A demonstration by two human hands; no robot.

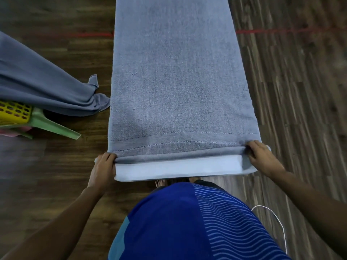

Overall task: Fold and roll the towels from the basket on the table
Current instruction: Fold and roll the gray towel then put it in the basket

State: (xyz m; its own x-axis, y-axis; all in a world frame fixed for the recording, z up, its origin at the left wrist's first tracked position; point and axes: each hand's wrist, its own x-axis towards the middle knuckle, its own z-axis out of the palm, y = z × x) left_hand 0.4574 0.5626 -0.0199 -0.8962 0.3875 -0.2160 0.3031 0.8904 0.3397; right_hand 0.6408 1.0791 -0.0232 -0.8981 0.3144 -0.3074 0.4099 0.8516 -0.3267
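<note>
The floor (300, 91) is dark brown wood boards. A thin red line (272, 31) runs across it, far from the person. A green plastic leg (56, 126) sticks out at the left. A white cable (276, 218) curls on the floor at the lower right. The person wears a blue shirt (178, 222) with wavy stripes, and bare toes (160, 183) peek out just above it.

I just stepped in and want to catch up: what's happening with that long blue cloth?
A person is rolling a blue towel that lies stretched out lengthwise on a narrow table. The left hand and right hand each grip one end of the near hem, where the first turn of the roll has just begun; the rest lies flat. Off to the left, another blue towel drapes over a yellow basket.
</note>
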